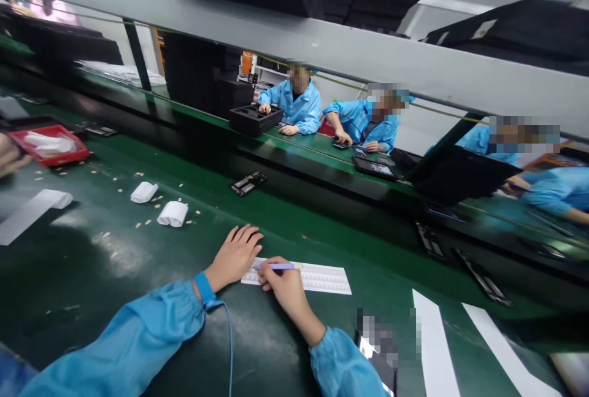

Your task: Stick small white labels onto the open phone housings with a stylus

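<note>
A white sheet (324, 277) with rows of small pale pieces lies on the green table. My left hand (234, 254) rests flat at its left end, fingers stretched out, holding nothing I can see. Round that wrist is a blue strap (205, 289) with a thin cord running down. Over the sheet, beside the left fingertips, my right hand (285, 286) is closed round a slim lavender pen-like tool (281, 266). Its pale end points right; the working tip is hidden by the fingers.
Crumpled white paper pieces (173, 214) and small beige scraps lie at left, near a red tray (50, 144). White strips (435, 342) and a dark phone-like device (377, 354) lie at right. Phone parts (249, 183) sit farther back. Co-workers in blue (299, 102) sit opposite.
</note>
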`<move>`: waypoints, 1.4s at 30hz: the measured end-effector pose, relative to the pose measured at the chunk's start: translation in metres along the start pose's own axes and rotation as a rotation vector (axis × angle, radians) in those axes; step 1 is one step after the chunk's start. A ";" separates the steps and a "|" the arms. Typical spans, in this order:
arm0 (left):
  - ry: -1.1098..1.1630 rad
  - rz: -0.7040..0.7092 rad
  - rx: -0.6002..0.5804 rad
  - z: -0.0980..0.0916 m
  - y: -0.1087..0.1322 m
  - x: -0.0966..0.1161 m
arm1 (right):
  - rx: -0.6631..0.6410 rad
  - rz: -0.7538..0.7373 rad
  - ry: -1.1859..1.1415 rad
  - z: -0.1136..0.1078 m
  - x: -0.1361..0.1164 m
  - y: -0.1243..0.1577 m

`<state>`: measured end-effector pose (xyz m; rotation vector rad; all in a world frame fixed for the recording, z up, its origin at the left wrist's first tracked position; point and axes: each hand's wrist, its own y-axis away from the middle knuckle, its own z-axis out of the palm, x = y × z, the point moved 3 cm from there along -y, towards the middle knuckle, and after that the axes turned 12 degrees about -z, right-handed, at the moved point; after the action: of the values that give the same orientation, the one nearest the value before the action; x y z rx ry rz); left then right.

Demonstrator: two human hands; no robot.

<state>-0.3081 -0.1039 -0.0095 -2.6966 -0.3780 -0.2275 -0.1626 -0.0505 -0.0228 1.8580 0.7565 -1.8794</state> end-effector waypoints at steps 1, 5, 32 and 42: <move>-0.001 0.007 -0.007 0.001 0.000 0.000 | -0.007 -0.008 0.006 0.000 0.000 0.000; -0.003 0.021 -0.018 0.003 0.000 -0.001 | -0.018 -0.032 0.028 0.001 -0.001 0.001; 0.029 0.010 -0.016 0.004 0.000 -0.002 | 0.022 0.002 -0.034 0.002 -0.005 -0.002; 0.046 0.006 -0.019 0.005 -0.001 -0.005 | 0.035 0.032 -0.069 0.001 -0.003 -0.002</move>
<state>-0.3122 -0.1022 -0.0144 -2.7051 -0.3554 -0.2926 -0.1641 -0.0496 -0.0196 1.8054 0.6710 -1.9377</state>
